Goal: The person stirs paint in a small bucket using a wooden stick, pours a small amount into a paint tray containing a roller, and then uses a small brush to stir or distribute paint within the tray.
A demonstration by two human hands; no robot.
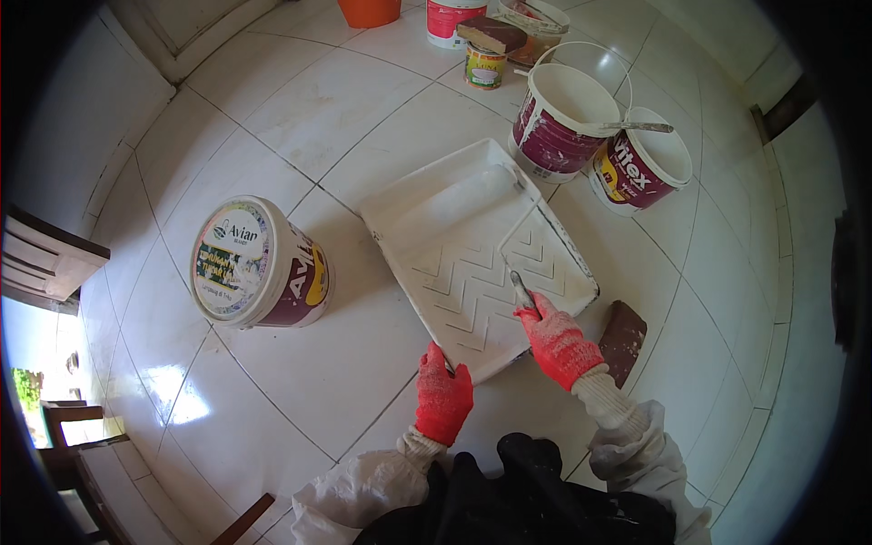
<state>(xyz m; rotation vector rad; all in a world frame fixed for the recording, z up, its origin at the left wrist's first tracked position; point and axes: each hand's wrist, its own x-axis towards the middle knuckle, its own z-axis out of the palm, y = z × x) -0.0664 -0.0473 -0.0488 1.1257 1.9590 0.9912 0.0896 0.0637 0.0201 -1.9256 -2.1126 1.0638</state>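
Observation:
A white paint tray (427, 300) with a ribbed zigzag slope lies in front of me on the tiled floor. My right hand (556, 341), in a red glove, is closed around the handle of a paint roller (520, 289). The roller's wire frame bends away from me, and its paint-covered white sleeve lies in the deep far end of the tray. With a matching red glove, my left hand (443, 400) pinches the tray's near left edge. A brown brick (625, 336) lies beside the tray's near right corner.
A lidded paint bucket (259, 263) stands left of the tray. Beyond it, at the far right, are an open maroon-and-white bucket (559, 127), a smaller bucket (640, 168) with a paint-smeared tool across them, a small can (485, 68) under a brick, and an orange container (370, 11).

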